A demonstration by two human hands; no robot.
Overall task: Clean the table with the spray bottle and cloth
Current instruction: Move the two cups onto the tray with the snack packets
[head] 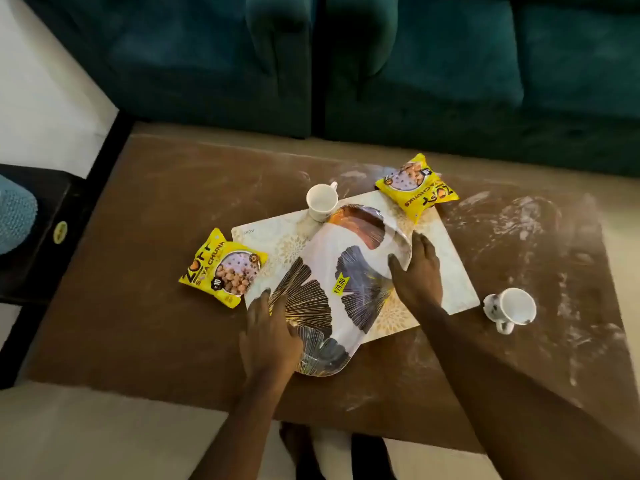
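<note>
Subject: person, seen from own head camera.

- Left hand [268, 336], over table [114, 299] near its front edge: bare, uncovered.
- Left forearm [235, 427], crossing table's front edge: bare from wrist to frame bottom.
- Right hand [417, 271], over table's middle: bare, uncovered.
- Right forearm [502, 382], over table's front right part: bare from wrist to frame corner.
- Foot [294, 445], under table's front edge: bare, in shadow.
- Dark shape [369, 457] beside it under same edge: foot or footwear, cannot tell.
- Clothing: none identifiable.
</note>
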